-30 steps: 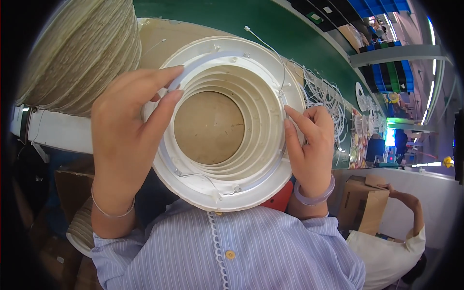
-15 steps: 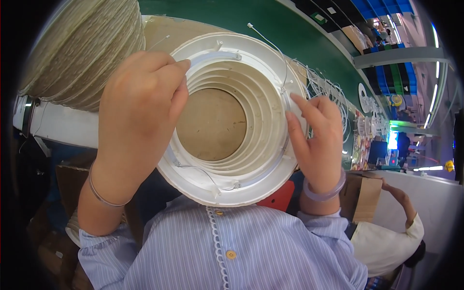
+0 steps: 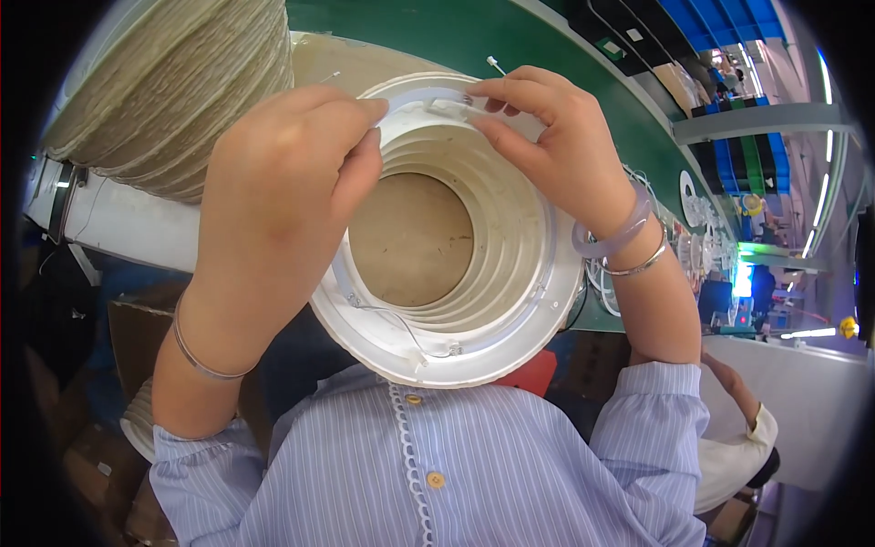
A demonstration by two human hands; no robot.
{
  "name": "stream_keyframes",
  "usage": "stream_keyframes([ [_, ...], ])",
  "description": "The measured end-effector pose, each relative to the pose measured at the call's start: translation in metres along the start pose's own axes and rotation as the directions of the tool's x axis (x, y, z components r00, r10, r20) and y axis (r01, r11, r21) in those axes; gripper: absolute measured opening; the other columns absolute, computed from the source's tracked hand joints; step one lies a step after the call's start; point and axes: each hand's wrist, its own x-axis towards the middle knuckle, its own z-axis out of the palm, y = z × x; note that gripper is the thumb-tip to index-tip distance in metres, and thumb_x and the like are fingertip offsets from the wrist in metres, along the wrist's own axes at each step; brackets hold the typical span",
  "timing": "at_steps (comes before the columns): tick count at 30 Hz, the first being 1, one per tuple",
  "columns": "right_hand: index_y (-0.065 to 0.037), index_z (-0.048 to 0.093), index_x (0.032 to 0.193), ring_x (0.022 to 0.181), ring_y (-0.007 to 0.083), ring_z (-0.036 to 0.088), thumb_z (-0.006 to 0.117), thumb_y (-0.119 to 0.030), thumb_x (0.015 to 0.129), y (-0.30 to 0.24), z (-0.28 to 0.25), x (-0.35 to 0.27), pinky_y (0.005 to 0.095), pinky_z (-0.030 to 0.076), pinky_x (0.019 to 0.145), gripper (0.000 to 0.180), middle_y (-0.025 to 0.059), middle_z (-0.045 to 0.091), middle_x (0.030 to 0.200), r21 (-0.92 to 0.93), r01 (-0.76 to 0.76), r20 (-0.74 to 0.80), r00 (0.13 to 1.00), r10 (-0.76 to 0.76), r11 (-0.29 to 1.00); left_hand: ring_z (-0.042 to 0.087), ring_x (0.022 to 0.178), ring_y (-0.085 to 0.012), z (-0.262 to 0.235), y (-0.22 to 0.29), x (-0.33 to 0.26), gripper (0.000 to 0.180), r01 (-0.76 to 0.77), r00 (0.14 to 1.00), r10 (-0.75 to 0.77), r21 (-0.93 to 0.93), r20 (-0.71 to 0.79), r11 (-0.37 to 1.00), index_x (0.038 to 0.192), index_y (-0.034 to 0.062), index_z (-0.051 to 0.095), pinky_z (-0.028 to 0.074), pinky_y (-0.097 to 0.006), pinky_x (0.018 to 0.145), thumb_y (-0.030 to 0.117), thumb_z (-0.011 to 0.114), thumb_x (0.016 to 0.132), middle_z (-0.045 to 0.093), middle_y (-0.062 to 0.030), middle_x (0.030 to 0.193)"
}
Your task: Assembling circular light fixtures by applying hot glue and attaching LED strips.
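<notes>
Pinching white ring lamp (image 3: 510, 337), left hand (image 3: 283, 201), right hand (image 3: 556, 146)

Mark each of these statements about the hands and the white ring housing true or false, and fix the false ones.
1. Both hands touch the top rim of the white housing. True: the left hand and the right hand both pinch there.
2. The housing is flat inside. False: it steps down in rings to a tan centre.
3. The right wrist wears a clear bangle. True.
4. The housing lies on the green table. False: the hands hold it up above the striped shirt.
5. A thin wire runs along the lower inner rim. True.
</notes>
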Motion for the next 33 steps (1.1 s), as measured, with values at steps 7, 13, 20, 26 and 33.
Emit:
stream_keyframes([
  [7, -0.002, 0.061, 0.085, 0.068, 0.0197, 0.054, 0.061, -0.007, 0.070, 0.006, 0.004, 0.007, 0.0254, 0.043, 0.062, 0.017, 0.0101, 0.056, 0.078, -0.034, 0.103, -0.024, 0.994, -0.103, 0.994, 0.053, 0.058, -0.0160, 0.004, -0.008, 0.002, 0.017, -0.026, 1.000, 0.024, -0.131, -0.019, 0.991, 0.085, 0.0001, 0.061, 0.042, -0.023, 0.048, -0.001, 0.057, 0.068, 0.058, -0.0097, 0.073],
  [13, -0.002, 0.060, 0.088, 0.066, 0.0194, 0.050, 0.059, -0.007, 0.071, 0.004, 0.002, 0.011, 0.0260, 0.041, 0.060, 0.018, 0.0087, 0.052, 0.074, -0.106, 0.153, -0.001, 0.988, -0.154, 0.983, 0.050, 0.065, -0.0215, 0.006, -0.025, 0.004, 0.015, -0.160, 0.987, 0.160, -0.050, 0.001, 0.986, 0.082, 0.0008, 0.061, 0.041, -0.028, 0.058, 0.006, 0.060, 0.068, 0.058, -0.0086, 0.075],
  [20, -0.003, 0.060, 0.091, 0.065, 0.0211, 0.049, 0.059, -0.006, 0.071, 0.003, 0.002, 0.010, 0.0273, 0.041, 0.059, 0.020, 0.0087, 0.051, 0.073, -0.130, 0.146, 0.045, 0.989, -0.141, 0.981, 0.049, 0.073, -0.0228, 0.009, -0.027, 0.005, 0.015, -0.113, 0.990, 0.117, -0.061, 0.075, 0.992, 0.079, 0.0010, 0.061, 0.040, -0.031, 0.066, 0.009, 0.061, 0.067, 0.059, -0.0084, 0.076],
  [26, -0.003, 0.059, 0.087, 0.070, 0.0238, 0.052, 0.059, -0.005, 0.069, 0.006, 0.001, 0.010, 0.0286, 0.043, 0.062, 0.018, 0.0098, 0.055, 0.079, -0.153, 0.174, 0.033, 0.985, -0.170, 0.973, 0.049, 0.073, -0.0237, 0.005, -0.022, 0.005, 0.014, -0.108, 0.988, 0.107, 0.004, 0.114, 0.994, 0.079, 0.0008, 0.060, 0.040, -0.032, 0.067, 0.008, 0.060, 0.067, 0.058, -0.0087, 0.077],
  [33, -0.003, 0.059, 0.084, 0.072, 0.0243, 0.053, 0.060, -0.004, 0.068, 0.006, 0.001, 0.008, 0.0302, 0.044, 0.066, 0.017, 0.0106, 0.057, 0.080, -0.161, 0.178, 0.061, 0.984, -0.170, 0.971, 0.048, 0.072, -0.0240, 0.001, -0.011, 0.005, 0.011, -0.142, 0.982, 0.120, 0.151, 0.147, 0.978, 0.075, 0.0003, 0.059, 0.039, -0.033, 0.065, 0.005, 0.058, 0.065, 0.057, -0.0079, 0.075],
])
